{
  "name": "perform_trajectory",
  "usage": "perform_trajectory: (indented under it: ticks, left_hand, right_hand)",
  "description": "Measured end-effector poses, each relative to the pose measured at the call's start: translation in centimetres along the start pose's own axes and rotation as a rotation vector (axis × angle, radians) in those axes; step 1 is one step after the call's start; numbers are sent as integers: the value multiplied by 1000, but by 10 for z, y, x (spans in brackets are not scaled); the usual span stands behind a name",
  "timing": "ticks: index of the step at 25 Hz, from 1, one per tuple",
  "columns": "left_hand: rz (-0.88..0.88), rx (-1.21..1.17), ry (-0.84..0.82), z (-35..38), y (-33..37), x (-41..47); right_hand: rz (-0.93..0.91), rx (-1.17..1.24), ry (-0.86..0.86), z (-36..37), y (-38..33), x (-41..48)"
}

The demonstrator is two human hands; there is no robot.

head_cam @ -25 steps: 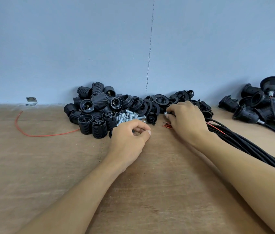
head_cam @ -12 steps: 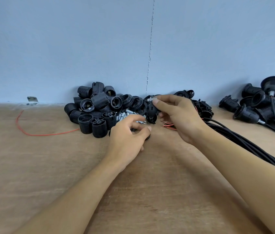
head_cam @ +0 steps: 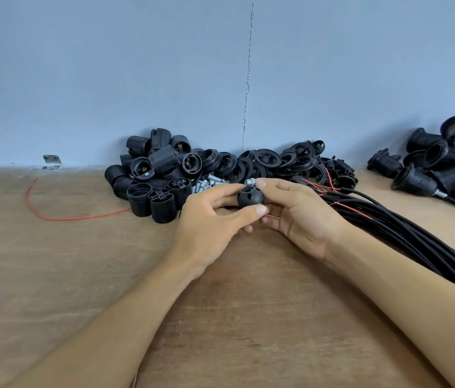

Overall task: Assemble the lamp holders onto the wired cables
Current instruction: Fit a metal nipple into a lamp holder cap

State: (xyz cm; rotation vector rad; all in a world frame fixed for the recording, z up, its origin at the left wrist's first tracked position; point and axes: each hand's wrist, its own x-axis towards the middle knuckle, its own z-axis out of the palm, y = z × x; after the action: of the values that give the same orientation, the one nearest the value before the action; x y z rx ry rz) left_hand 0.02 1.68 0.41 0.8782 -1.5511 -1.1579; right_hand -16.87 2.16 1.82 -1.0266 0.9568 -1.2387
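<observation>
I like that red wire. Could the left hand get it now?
Probably, once it lets go: the left hand grips the black cap, and only bare tabletop lies between it and the red wire.

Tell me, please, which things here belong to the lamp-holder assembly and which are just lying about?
For the job:
- black cap with silver fitting, held by left hand and right hand
- threaded holder bodies
- rings
- spare fittings
- cable bundle
- finished holders

Lying about:
- red wire scrap
- metal bracket by the wall
</observation>
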Motion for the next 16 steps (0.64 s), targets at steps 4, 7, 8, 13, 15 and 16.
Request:
perform_trajectory:
  ticks: [4,7,8,13,15,16]
  left_hand:
    - [-24,50,97,-1,-8,3]
    - [-31,103,141,-2,-13,5]
    - [-24,126,140,-2,-13,5]
    - [23,176,147,-1,-15,4]
    - [33,178,147,-2,-13,4]
    - [35,183,147,-2,-13,3]
  right_hand:
    - [-147,-358,204,-4,-1,-2]
    - [-234,-413,205,-9,-7,-5]
    - [-250,-443,157,-9,-8,-7]
    - [-383,-741,81,-2,1,-14]
    - [-401,-754,119,-3,1,-13]
    - [-403,-752,127,-4,0,-13]
